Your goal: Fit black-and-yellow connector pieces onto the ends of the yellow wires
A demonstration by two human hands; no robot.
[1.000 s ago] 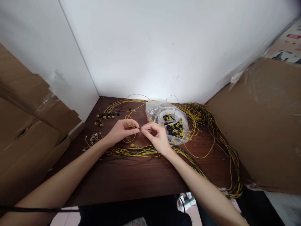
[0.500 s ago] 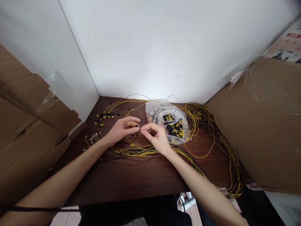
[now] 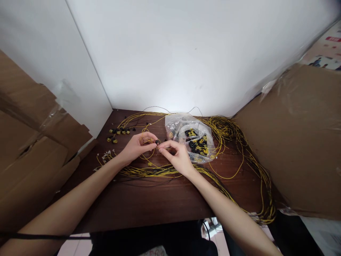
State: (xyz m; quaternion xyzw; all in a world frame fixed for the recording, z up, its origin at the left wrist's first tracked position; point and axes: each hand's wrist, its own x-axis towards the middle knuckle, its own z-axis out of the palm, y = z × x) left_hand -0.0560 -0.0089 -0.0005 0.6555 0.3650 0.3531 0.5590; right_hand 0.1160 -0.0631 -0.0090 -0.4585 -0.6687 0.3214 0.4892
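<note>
Over the middle of the table, my left hand [image 3: 139, 146] pinches a small black plastic part [image 3: 157, 142] between thumb and forefinger. Close beside it, my right hand [image 3: 178, 155] has thumb and forefinger closed on a thin yellow wire [image 3: 160, 141]; the fingertips nearly meet those of the left. Where the wire joins or enters the black part is too small to tell. A loop of yellow wire [image 3: 152, 155] hangs below the left hand. Right of my right hand lies a clear plastic bag [image 3: 210, 137] holding many black and yellow parts [image 3: 198, 146].
A bundle of yellow and black wires [image 3: 144, 172] runs across the table [image 3: 149, 202]. Wires coil at the right [image 3: 223, 128]. Several wire ends with yellow-black pieces [image 3: 119, 131] lie back left. Cardboard stands left [image 3: 34, 142] and right [image 3: 295, 142], a white wall [image 3: 170, 64] behind.
The left forefinger has come down onto the black part, which now shows upright between the fingertips. The right fingertips have shifted slightly left. Everything else stays put.
</note>
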